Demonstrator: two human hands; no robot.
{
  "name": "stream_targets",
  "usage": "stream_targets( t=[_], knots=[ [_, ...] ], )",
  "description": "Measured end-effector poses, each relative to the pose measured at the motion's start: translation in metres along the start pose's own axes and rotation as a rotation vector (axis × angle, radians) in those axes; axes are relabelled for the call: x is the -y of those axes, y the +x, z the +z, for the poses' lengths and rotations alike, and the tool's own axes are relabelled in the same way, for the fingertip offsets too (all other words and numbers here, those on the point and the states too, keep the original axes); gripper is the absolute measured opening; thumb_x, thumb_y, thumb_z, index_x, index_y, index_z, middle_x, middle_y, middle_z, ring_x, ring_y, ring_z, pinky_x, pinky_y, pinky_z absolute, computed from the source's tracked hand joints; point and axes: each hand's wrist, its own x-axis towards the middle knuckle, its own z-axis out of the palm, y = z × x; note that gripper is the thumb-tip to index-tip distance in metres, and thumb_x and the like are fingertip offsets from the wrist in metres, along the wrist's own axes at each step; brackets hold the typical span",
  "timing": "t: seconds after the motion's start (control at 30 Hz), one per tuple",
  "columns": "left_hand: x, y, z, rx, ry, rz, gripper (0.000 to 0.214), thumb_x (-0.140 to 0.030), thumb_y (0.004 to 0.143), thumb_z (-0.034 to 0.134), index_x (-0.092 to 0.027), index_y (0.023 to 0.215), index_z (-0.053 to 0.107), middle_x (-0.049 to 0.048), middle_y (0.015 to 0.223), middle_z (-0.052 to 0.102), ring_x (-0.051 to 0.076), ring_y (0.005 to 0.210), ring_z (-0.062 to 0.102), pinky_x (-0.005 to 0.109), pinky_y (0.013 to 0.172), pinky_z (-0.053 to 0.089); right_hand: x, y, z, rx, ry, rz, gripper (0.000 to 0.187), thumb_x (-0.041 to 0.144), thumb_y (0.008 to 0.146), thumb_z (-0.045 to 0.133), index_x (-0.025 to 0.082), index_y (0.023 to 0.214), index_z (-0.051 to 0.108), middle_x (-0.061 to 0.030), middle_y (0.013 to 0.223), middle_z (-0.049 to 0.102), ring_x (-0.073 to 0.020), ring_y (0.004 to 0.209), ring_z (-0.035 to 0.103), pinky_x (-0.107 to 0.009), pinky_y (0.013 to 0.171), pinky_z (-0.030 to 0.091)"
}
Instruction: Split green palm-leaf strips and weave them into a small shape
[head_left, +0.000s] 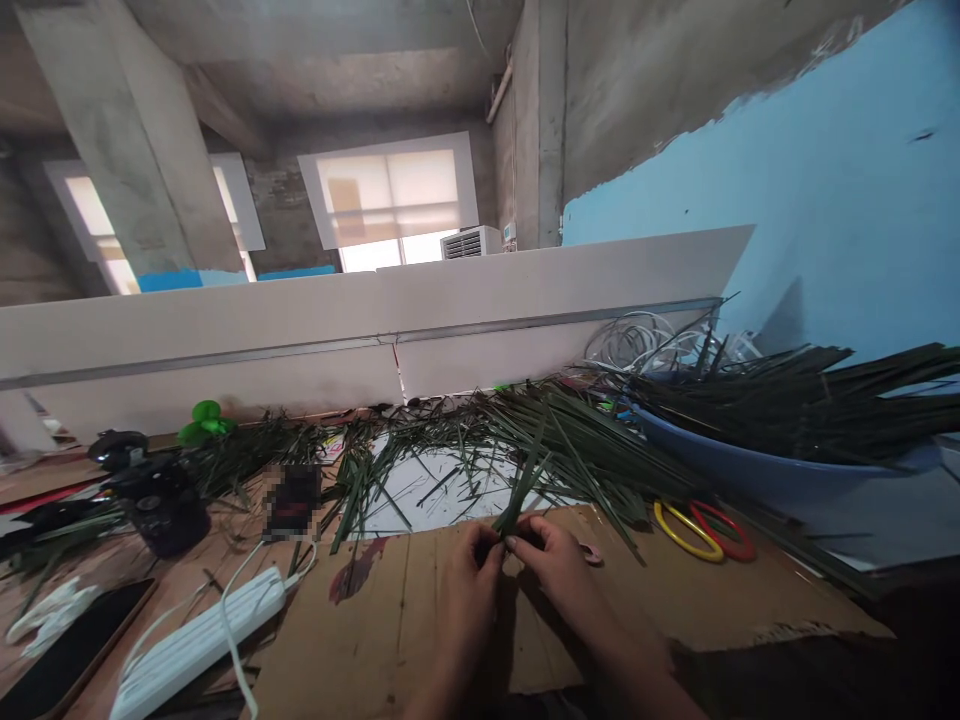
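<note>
Cardboard (360,645) beneath the grip; left hand (475,568) and right hand (553,562) pinching green leaf strips (522,485), lower ends hidden.

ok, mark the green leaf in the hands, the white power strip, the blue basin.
Green leaf (519,492): head view, on the blade above the fingertips.
White power strip (196,642): head view, mid-body.
Blue basin (772,492): head view, outer wall below the rim.
</note>
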Motion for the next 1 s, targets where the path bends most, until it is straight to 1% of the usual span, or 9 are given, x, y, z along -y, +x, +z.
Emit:
stream_targets(
  t=[0.17, 0.33, 0.47, 0.57, 0.7, 0.8, 0.87, 1.0],
  knots=[
    [-0.009, -0.006, 0.001, -0.002, 0.101, 0.022, 0.013, -0.025, 0.086, 0.055, -0.02, 0.079, 0.065, 0.0032, 0.078, 0.068, 0.022, 0.076, 0.061, 0.03, 0.07, 0.042, 0.008, -0.004, 0.002, -0.032, -0.024, -0.016, 0.012, 0.027, 0.075, 0.062, 0.018, 0.08, 0.069, -0.0044, 0.079, 0.074, -0.0265, 0.079, 0.067, -0.034, 0.075, 0.048],
    [-0.011, -0.01, 0.002, 0.012, 0.177, 0.043, 0.016, -0.029, 0.089, 0.054, -0.021, 0.08, 0.063, 0.0017, 0.075, 0.065, 0.021, 0.073, 0.059, 0.029, 0.067, 0.04, 0.003, -0.003, 0.004, -0.096, -0.02, -0.04, 0.013, 0.028, 0.074, 0.06, 0.018, 0.08, 0.067, -0.005, 0.076, 0.072, -0.0274, 0.079, 0.066, -0.035, 0.075, 0.048],
    [-0.014, -0.014, 0.004, 0.022, 0.14, 0.032, 0.019, -0.035, 0.09, 0.054, -0.021, 0.081, 0.061, -0.0001, 0.072, 0.062, 0.02, 0.069, 0.056, 0.029, 0.065, 0.04, 0.001, -0.001, 0.005, -0.147, 0.001, -0.054, 0.013, 0.029, 0.074, 0.061, 0.019, 0.08, 0.067, -0.0037, 0.075, 0.072, -0.0263, 0.079, 0.065, -0.035, 0.076, 0.048],
    [-0.013, -0.019, 0.006, 0.021, 0.092, -0.013, 0.019, -0.038, 0.088, 0.055, -0.021, 0.08, 0.061, -0.0012, 0.069, 0.06, 0.019, 0.066, 0.055, 0.028, 0.062, 0.039, 0.006, 0.002, 0.002, -0.19, 0.038, -0.074, 0.013, 0.03, 0.074, 0.061, 0.02, 0.08, 0.066, -0.0032, 0.075, 0.072, -0.0252, 0.078, 0.064, -0.033, 0.074, 0.049],
    [-0.011, -0.027, 0.009, -0.02, 0.04, -0.03, 0.019, -0.038, 0.083, 0.061, -0.021, 0.073, 0.059, -0.0011, 0.066, 0.059, 0.019, 0.065, 0.055, 0.027, 0.06, 0.038, 0.011, 0.011, -0.005, -0.293, 0.092, -0.085, 0.018, 0.035, 0.074, 0.061, 0.02, 0.08, 0.066, -0.0028, 0.077, 0.071, -0.0231, 0.075, 0.063, -0.033, 0.071, 0.049],
    [-0.009, -0.031, 0.006, -0.027, 0.007, -0.012, 0.021, -0.039, 0.08, 0.064, -0.021, 0.07, 0.058, -0.0015, 0.064, 0.057, 0.019, 0.064, 0.053, 0.027, 0.061, 0.038, 0.016, 0.02, -0.014, -0.366, 0.113, -0.075, 0.015, 0.035, 0.071, 0.064, 0.02, 0.074, 0.064, 0.0008, 0.066, 0.066, -0.0197, 0.064, 0.058, -0.031, 0.065, 0.046],
    [-0.008, -0.032, 0.002, -0.009, -0.015, -0.014, 0.023, -0.04, 0.079, 0.064, -0.021, 0.069, 0.057, -0.0022, 0.063, 0.054, 0.018, 0.063, 0.052, 0.027, 0.061, 0.038, 0.02, 0.027, -0.019, -0.405, 0.13, -0.08, 0.015, 0.035, 0.07, 0.065, 0.02, 0.07, 0.064, 0.0031, 0.061, 0.062, -0.0177, 0.059, 0.054, -0.03, 0.062, 0.045],
    [-0.007, -0.034, -0.01, 0.06, -0.056, -0.042, 0.028, -0.046, 0.076, 0.069, -0.02, 0.072, 0.06, -0.0021, 0.065, 0.053, 0.018, 0.065, 0.05, 0.027, 0.063, 0.04, 0.031, 0.043, -0.034, -0.484, 0.184, -0.117, 0.019, 0.038, 0.066, 0.067, 0.02, 0.069, 0.064, 0.0035, 0.062, 0.061, -0.0171, 0.061, 0.052, -0.029, 0.062, 0.042]
  ],
)
